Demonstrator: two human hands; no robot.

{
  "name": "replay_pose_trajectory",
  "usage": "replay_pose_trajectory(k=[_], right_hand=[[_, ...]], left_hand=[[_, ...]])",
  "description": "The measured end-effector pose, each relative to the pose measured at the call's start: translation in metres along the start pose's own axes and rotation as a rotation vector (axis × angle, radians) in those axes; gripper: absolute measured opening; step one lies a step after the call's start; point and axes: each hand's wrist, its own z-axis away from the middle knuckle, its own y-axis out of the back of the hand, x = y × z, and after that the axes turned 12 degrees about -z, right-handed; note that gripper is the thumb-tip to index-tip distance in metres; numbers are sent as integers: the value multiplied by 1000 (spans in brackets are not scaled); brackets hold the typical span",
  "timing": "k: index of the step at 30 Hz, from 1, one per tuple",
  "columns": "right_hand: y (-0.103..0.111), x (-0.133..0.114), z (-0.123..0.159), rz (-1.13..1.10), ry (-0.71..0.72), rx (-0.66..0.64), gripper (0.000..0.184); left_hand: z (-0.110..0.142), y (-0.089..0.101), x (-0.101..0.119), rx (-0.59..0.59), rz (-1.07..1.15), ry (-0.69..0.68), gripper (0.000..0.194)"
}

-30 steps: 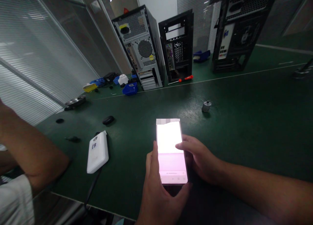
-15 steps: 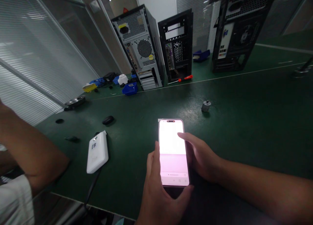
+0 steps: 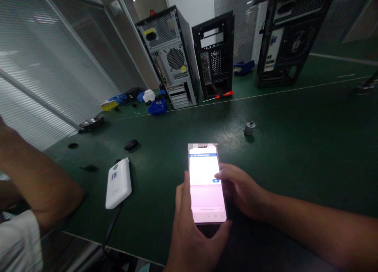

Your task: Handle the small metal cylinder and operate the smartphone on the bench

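A smartphone (image 3: 206, 197) with a bright screen is held upright over the table. White and pale pink areas fill the screen, with a blue bar at its top and a small blue button on the right. My left hand (image 3: 195, 240) grips its lower part, fingers along the left edge and thumb at the bottom right corner. On the right side my right hand (image 3: 240, 189) has its thumb over the screen beside the blue button. Its other fingers curl at the phone's right edge, partly hidden.
A small metal motor (image 3: 249, 128) stands beyond the phone. To the left are a white box (image 3: 118, 185) marked 18 and a black mouse (image 3: 131, 144). Computer cases (image 3: 177, 59) and a red screwdriver (image 3: 224, 95) are farther back. Another person's arm (image 3: 38, 173) rests at left.
The screen now shows a blue bar and a blue button where it was blank white. My right thumb has moved down the screen. The phone has shifted slightly left.
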Motion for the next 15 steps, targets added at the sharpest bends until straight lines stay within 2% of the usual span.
replay_pose_trajectory(k=[3,15], right_hand=[[6,2,-2,38,-20,-85,34],[4,2,0,43,7,-44,21]], left_hand=[[0,0,1,29,29,56,98],[2,-2,-2,49,7,57,97]])
